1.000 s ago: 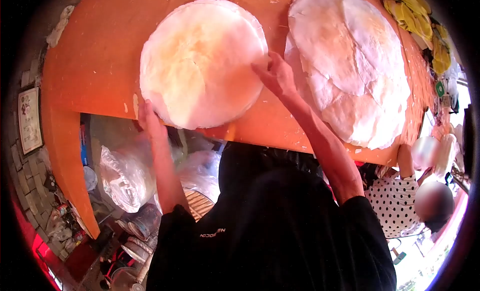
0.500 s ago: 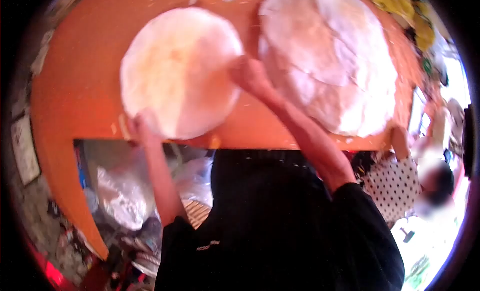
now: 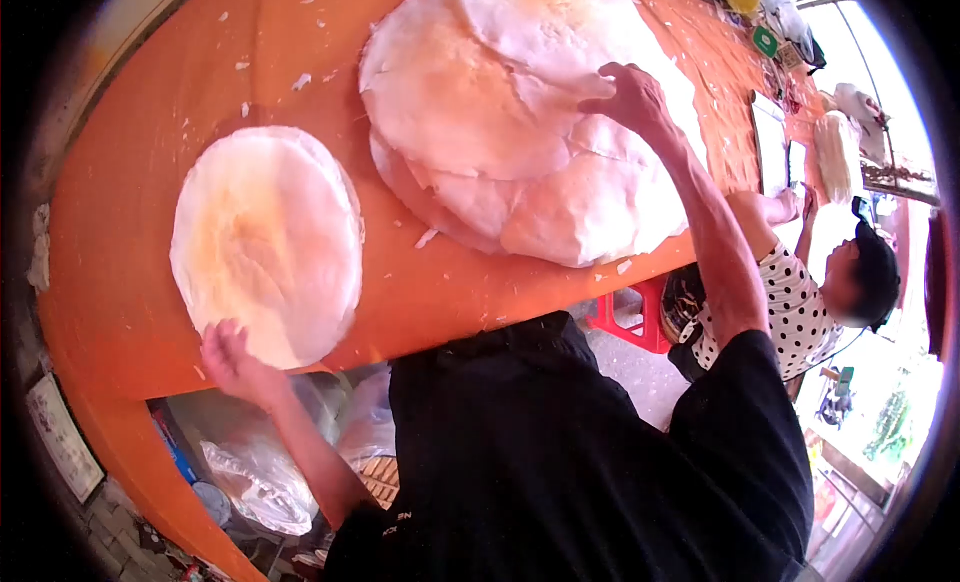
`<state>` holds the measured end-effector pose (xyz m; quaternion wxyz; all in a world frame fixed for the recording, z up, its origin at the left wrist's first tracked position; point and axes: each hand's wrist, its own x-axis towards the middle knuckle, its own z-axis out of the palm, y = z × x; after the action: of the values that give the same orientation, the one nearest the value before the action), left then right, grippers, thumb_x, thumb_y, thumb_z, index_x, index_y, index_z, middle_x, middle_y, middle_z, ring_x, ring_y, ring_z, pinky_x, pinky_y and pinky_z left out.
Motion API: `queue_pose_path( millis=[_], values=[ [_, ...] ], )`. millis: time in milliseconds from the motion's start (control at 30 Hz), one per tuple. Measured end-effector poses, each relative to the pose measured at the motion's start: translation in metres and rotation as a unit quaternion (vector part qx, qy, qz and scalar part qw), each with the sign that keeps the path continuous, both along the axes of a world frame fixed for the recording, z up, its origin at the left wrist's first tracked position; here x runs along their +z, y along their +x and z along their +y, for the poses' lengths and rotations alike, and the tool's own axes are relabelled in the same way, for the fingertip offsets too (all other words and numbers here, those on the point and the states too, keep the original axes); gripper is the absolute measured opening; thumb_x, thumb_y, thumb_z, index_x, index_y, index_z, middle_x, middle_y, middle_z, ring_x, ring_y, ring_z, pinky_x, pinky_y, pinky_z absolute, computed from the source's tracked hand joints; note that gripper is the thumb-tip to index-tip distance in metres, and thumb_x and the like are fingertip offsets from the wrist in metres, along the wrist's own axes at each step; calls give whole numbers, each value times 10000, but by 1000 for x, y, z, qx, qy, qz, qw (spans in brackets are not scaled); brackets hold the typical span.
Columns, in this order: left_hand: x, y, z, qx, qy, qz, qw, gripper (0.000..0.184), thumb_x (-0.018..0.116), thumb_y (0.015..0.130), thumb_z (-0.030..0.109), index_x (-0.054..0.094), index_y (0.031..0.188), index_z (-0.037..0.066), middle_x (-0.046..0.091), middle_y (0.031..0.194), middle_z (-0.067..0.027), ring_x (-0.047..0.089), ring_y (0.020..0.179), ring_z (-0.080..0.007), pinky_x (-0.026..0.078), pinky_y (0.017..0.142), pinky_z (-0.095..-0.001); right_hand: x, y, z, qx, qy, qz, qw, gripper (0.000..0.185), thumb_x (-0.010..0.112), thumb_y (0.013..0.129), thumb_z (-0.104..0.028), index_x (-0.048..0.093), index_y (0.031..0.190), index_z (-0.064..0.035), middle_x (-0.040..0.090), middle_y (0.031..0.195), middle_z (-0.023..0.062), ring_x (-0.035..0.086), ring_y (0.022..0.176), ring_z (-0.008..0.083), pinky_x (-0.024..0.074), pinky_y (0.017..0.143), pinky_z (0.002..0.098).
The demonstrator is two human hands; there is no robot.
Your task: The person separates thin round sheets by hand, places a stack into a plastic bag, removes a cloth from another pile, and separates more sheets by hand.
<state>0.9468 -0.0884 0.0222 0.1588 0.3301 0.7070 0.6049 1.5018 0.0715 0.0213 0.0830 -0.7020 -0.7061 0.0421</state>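
Note:
A small stack of round, pale, thin flat sheets (image 3: pixel 265 247), like flatbread, lies near the front edge of the orange table. At its lower left rim is my left hand (image 3: pixel 240 362), open with fingers spread; I cannot tell whether it touches the sheets. A larger, uneven pile of similar sheets (image 3: pixel 500 112) lies farther right, its sheets overlapping with ragged edges. My right hand (image 3: pixel 635 100) is over the right part of this pile, thumb and fingers curved and apart, nothing visible between them.
The orange table (image 3: pixel 130 182) carries scattered white scraps. Clear plastic bags (image 3: pixel 260 482) sit below its front edge. To my right are a red plastic stool (image 3: pixel 635 322) and a person in a polka-dot top (image 3: pixel 790 292), with their hands at the table's far side.
My right hand has left the small stack's right edge and reached across to the larger pile. My left hand stays by the small stack's lower rim. The view has shifted right.

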Motion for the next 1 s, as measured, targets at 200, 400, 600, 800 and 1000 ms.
queue_pose_path(
  millis=[200,400,600,800,1000],
  values=[
    [9,144,29,-270,-70,-178,944,284,575,892,101,518,1141,-23,595,956,-84,606,842,-156,502,703,-274,14,19,20,115,-73,-15,991,470,760,683,-348,637,1045,-74,620,892,123,579,907,293,464,789,389],
    [7,216,28,-375,-128,-223,890,284,563,895,75,512,1158,-17,603,948,-80,609,824,-153,497,701,-258,-4,28,26,207,-23,-69,976,428,740,713,-243,594,1077,-70,589,900,108,573,912,273,505,709,376],
    [11,260,47,-400,-163,-261,863,292,558,899,84,502,1160,-34,591,928,-76,598,820,-141,490,704,-251,6,28,31,294,2,-57,954,610,750,634,-123,532,1199,-47,585,1062,142,554,1006,285,499,784,366],
    [1,315,113,-429,-214,-342,808,326,555,896,106,482,1172,-52,591,960,-113,615,853,-196,522,723,-286,23,68,24,213,34,28,976,635,758,653,-182,524,1232,-67,565,1171,157,528,1092,322,456,901,405],
    [-14,345,145,-390,-251,-464,755,316,583,871,120,508,1121,-57,587,955,-123,621,845,-215,535,727,-298,-17,117,14,-197,-12,411,890,548,737,729,-300,565,1076,88,610,857,174,628,682,216,531,639,330]
  ],
)
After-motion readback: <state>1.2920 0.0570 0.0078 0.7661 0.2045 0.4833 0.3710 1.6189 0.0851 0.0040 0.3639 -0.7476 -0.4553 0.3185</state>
